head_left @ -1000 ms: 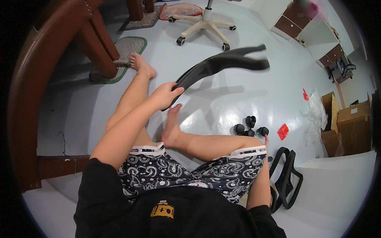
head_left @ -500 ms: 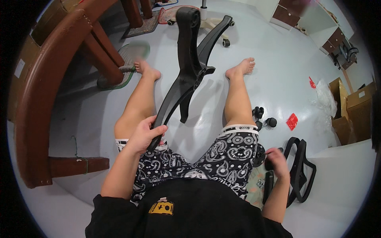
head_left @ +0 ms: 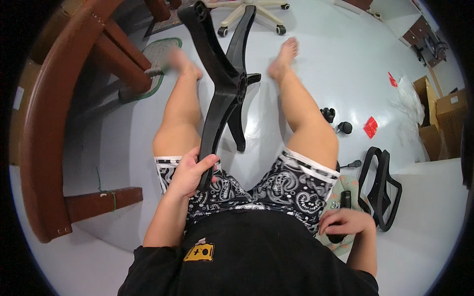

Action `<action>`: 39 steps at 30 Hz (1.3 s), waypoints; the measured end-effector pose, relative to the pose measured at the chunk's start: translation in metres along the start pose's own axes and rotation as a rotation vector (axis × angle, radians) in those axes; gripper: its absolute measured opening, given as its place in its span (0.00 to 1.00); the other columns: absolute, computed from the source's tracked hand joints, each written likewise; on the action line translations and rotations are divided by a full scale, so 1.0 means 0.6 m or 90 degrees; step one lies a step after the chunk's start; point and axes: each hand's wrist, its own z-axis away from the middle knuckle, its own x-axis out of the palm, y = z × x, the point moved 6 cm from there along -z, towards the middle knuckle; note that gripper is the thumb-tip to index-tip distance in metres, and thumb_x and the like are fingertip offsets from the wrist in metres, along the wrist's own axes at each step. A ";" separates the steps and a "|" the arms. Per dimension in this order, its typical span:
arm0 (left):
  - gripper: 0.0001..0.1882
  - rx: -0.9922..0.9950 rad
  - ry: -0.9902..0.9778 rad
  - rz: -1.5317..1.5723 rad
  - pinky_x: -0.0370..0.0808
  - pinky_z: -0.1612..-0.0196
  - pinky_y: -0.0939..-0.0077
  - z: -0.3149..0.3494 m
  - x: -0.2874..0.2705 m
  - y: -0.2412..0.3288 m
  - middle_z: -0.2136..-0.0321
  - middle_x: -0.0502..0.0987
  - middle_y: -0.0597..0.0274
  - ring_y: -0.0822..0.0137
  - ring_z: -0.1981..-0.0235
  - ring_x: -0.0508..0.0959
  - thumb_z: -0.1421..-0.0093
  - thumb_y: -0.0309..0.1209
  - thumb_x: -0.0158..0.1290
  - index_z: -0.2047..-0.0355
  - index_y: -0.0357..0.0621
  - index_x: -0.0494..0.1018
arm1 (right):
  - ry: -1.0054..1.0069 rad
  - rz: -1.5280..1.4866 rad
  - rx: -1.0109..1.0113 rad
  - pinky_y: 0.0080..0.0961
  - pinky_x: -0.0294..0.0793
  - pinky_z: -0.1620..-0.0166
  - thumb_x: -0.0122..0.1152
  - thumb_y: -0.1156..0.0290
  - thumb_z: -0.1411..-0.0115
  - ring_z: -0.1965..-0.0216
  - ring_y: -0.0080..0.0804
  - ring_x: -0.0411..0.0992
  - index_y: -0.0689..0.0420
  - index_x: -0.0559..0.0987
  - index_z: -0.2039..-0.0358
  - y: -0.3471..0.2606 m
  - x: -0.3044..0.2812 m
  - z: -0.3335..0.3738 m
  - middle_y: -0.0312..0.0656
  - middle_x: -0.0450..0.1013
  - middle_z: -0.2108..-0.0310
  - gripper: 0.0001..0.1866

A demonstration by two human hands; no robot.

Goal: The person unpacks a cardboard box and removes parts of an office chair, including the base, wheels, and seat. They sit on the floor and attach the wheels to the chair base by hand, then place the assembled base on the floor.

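My left hand [head_left: 190, 172] is closed round the end of one leg of a black five-legged chair base [head_left: 224, 93]. The base is raised over the floor between my legs, its other legs pointing away and downward. Beside my right thigh, my right hand [head_left: 348, 222] lies with bent fingers over a long black part [head_left: 345, 198] on a pale green patterned cushion [head_left: 350, 183]. Its fingertips are partly hidden, and I cannot make out what they hold. Black casters [head_left: 344, 128] sit on the floor beyond my right knee.
Black looped armrests [head_left: 379, 190] stand at the right, near a small black part with a stem [head_left: 353, 164]. Farther off are a red packet [head_left: 370, 127], clear plastic wrap [head_left: 410, 106] and open cardboard boxes [head_left: 452, 116]. Brown wooden furniture [head_left: 54, 128] curves along the left; a pale wheeled chair base [head_left: 252, 17] is ahead.
My right hand has moved back toward me, from beside the thigh onto the black part on the cushion. The chair base has shifted slightly in view, still in my left hand. My legs have moved.
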 end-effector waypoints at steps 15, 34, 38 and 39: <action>0.16 -0.033 0.049 0.097 0.69 0.80 0.85 0.038 0.005 0.007 0.74 0.70 0.61 0.74 0.80 0.70 0.42 0.34 0.49 0.57 0.35 0.65 | 0.077 -1.052 -0.315 0.43 0.72 0.55 0.55 0.66 0.48 0.57 0.45 0.69 0.57 0.62 0.47 -0.124 -0.006 -0.343 0.49 0.66 0.58 0.28; 0.16 -0.055 0.044 0.135 0.69 0.77 0.85 0.025 0.041 -0.015 0.76 0.71 0.65 0.76 0.79 0.71 0.40 0.36 0.46 0.58 0.36 0.67 | 0.272 -0.329 -0.312 0.25 0.61 0.49 0.61 0.76 0.57 0.52 0.30 0.63 0.62 0.70 0.58 -0.159 0.007 -0.301 0.42 0.64 0.57 0.22; 0.17 -0.051 0.054 0.122 0.69 0.77 0.85 0.023 0.048 -0.015 0.75 0.70 0.64 0.76 0.78 0.71 0.41 0.36 0.47 0.56 0.36 0.66 | 0.321 -0.221 -0.379 0.27 0.63 0.50 0.60 0.79 0.59 0.54 0.32 0.65 0.60 0.71 0.62 -0.159 -0.012 -0.294 0.41 0.66 0.60 0.20; 0.18 -0.053 0.059 0.118 0.69 0.76 0.85 0.023 0.050 -0.014 0.75 0.70 0.64 0.75 0.78 0.71 0.41 0.36 0.47 0.56 0.36 0.66 | 0.324 -0.204 -0.391 0.28 0.62 0.50 0.60 0.79 0.60 0.55 0.33 0.65 0.60 0.71 0.63 -0.160 -0.016 -0.294 0.42 0.66 0.60 0.20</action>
